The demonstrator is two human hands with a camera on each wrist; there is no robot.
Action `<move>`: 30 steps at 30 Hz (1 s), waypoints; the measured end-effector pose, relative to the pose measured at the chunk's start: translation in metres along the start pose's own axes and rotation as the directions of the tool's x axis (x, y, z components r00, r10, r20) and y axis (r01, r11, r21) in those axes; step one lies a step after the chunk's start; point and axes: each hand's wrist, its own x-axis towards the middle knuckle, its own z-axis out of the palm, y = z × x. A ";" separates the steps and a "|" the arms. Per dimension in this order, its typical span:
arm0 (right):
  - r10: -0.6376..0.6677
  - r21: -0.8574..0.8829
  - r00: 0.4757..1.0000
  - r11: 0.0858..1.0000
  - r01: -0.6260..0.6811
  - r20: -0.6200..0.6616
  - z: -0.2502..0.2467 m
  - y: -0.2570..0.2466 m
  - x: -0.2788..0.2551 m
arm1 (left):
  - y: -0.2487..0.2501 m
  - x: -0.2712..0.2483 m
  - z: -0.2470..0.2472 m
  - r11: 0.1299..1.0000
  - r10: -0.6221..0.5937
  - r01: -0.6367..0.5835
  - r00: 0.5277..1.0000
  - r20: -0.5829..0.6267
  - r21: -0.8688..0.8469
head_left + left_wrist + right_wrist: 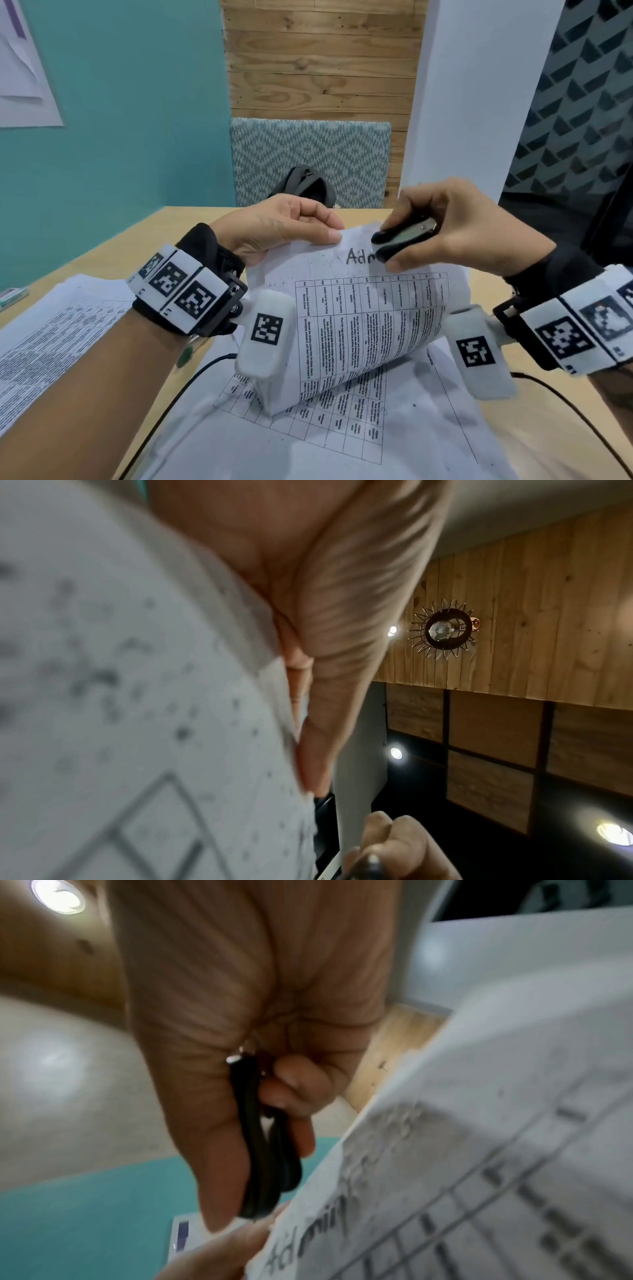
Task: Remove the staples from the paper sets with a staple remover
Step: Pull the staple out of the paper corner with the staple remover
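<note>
Left hand [274, 226] pinches the top edge of the paper set [370, 329], lifted and curled above the desk [102, 253]. Right hand [459, 229] grips the black remover [400, 240], squeezed, at the set's top right corner. More sheets [342, 442] lie beneath.

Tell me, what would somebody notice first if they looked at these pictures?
First, the two hands in the middle: the left hand pinches the top edge of a curled paper set printed with a table, lifting it off the wooden table. Just to its right, the right hand grips a black staple remover at the paper's top edge. More printed sheets lie at the left.
</note>
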 end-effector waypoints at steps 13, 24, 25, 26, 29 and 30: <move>0.153 -0.316 0.988 0.938 -0.140 0.015 -0.021 0.024 -0.066 | 0.002 -0.001 -0.001 0.958 0.042 -0.011 0.994 -0.102 0.286; 0.233 0.465 0.964 0.844 -0.267 0.131 -0.013 0.059 -0.067 | 0.027 -0.004 -0.005 0.972 0.018 -0.041 0.994 0.103 0.233; 0.223 0.462 0.967 0.849 -0.255 0.123 -0.010 0.058 -0.066 | 0.027 -0.004 -0.004 0.967 0.019 -0.047 0.993 0.117 0.249; 0.216 0.459 0.970 0.855 -0.242 0.108 -0.007 0.057 -0.064 | 0.028 -0.006 -0.004 0.962 0.017 -0.048 0.993 0.116 0.270; 0.197 0.478 0.980 0.857 -0.192 0.041 -0.006 0.054 -0.063 | 0.033 -0.019 -0.019 0.918 0.027 -0.037 0.999 0.030 0.394; 0.193 0.490 0.981 0.855 -0.173 0.009 -0.006 0.054 -0.064 | 0.032 -0.027 -0.028 0.895 0.052 -0.031 0.998 -0.034 0.445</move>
